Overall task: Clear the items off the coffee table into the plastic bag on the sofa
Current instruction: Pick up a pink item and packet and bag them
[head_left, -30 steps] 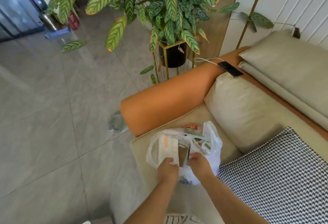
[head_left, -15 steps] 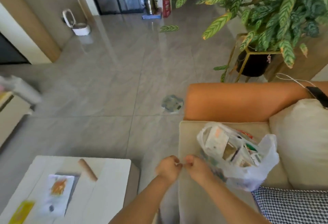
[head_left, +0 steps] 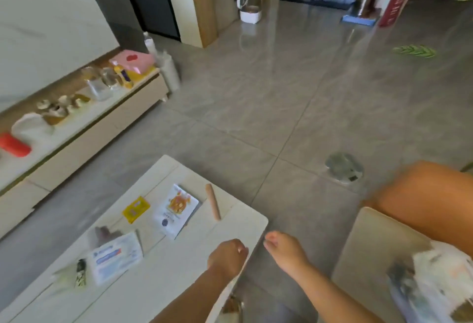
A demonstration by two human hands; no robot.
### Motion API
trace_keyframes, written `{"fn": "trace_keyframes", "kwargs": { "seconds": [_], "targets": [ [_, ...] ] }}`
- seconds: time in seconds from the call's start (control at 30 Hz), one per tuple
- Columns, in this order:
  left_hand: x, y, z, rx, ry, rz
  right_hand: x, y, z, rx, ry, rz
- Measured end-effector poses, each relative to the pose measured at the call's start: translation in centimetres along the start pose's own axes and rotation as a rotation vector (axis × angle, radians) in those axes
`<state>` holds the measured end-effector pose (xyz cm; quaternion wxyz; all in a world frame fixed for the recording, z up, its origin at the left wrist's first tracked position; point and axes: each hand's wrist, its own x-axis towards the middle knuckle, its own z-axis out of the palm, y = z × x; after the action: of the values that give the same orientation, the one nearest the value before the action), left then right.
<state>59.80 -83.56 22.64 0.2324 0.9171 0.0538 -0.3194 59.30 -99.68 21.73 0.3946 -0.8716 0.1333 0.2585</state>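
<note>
The coffee table is a smooth white slab with rounded corners. On it lie a glossy white sachet, a yellow packet at its nine o'clock, and a tan cylindrical stick at its three. The crinkled plastic bag sits on the beige sofa, blurred. The left hand hovers over the table edge, fingers curled, apparently empty. The right hand hangs over the floor, fingers relaxed.

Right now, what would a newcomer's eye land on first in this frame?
Probably the two bare hands low in the middle, left hand curled over the coffee table edge, right hand over the floor, neither holding anything. Next, the packets on the table: a yellow sachet, a white pouch and a tan stick. The filled plastic bag sits blurred at the right edge by the orange armrest.
</note>
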Motion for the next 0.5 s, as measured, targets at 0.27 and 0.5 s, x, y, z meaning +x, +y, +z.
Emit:
{"fn": "trace_keyframes", "kwargs": {
  "seconds": [0.27, 0.5],
  "targets": [
    [2.8, -11.9, -6.2, -0.112, 0.069, -0.168, 5.7, -9.2, 7.5, -0.149, -0.158, -0.098],
    [4.1, -19.2, -8.0, -0.235, 0.083, -0.342, 9.7, -14.3, 14.0, -0.319, -0.309, -0.162]
  ]
}}
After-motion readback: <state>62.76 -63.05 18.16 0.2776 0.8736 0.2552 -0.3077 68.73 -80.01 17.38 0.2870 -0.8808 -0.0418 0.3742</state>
